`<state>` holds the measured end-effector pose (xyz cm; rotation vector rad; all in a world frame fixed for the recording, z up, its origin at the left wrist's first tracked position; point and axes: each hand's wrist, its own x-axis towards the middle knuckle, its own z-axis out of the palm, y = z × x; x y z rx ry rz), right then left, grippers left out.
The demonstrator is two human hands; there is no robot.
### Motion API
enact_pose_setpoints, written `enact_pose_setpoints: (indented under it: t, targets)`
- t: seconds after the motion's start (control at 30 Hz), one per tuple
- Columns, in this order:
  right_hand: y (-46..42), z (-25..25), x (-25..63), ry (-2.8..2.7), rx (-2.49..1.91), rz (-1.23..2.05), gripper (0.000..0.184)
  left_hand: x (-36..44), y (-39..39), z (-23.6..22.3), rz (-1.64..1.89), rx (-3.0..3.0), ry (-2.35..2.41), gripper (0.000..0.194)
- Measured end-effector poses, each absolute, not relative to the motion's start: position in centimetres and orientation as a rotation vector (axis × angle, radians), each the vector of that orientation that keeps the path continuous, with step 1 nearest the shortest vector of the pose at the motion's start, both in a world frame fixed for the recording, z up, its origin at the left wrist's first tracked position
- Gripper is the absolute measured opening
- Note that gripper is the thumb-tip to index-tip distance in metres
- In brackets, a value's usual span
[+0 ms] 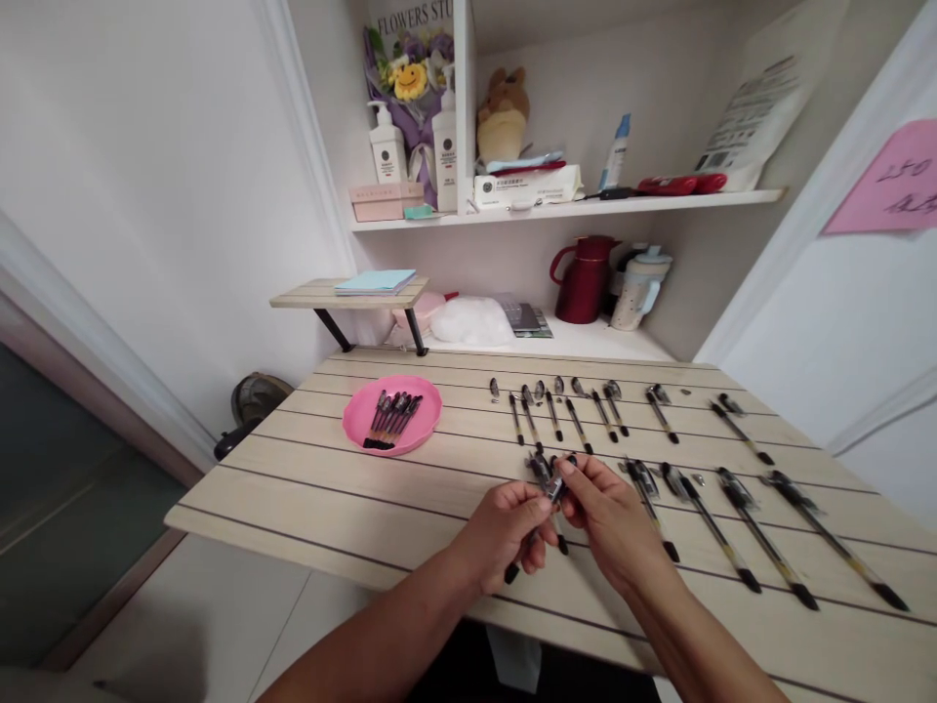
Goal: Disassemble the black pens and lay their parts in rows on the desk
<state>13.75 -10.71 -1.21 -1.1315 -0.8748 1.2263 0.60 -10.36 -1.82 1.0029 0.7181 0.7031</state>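
My left hand point(512, 532) is closed round a black, partly clear pen point(557, 484), whose black end point(510, 574) sticks out below the fingers. Thumb and fingers of my right hand point(604, 513) pinch the pen's upper end, close against the left hand. The fingers hide much of its middle. Just behind the hands lies a dark clear pen part point(540, 469), and another black-tipped piece point(561, 545) shows beneath them. To the right are several pen pieces point(721, 535) with black ends and amber bands, beside dark clear caps or barrels.
Farther back lies a row of similar pen pieces point(578, 427) with small loose bits. A pink tray point(352, 405) at the left holds several pens. Behind stand a small raised shelf point(300, 295), a red jug point(586, 278) and a light tumbler point(638, 288). The table's front edge is near my forearms.
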Motion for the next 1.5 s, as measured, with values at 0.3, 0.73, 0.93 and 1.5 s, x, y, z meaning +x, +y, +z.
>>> enact_pose_setpoints:
  t: [0.3,0.73,0.93,1.5]
  targets:
    - [-10.1,-1.8,14.7,-0.818,-1.104,1.15,0.031,0.6,-10.2,-2.6,0.58,0.894,0.666,0.029]
    - [-9.4,-1.7,14.8,-0.857,-1.123,1.15,0.036,0.0,-10.2,-2.6,0.596,0.964,0.71,0.039]
    - [-8.0,-0.9,15.7,-0.852,-1.142,1.062,0.032,-0.8,-10.2,-3.0,0.588,0.941,0.727,0.03]
    - [-0.4,-0.4,12.2,-1.994,-1.962,0.44,0.02,-1.9,-9.9,-3.9,0.817,0.701,0.665,0.027]
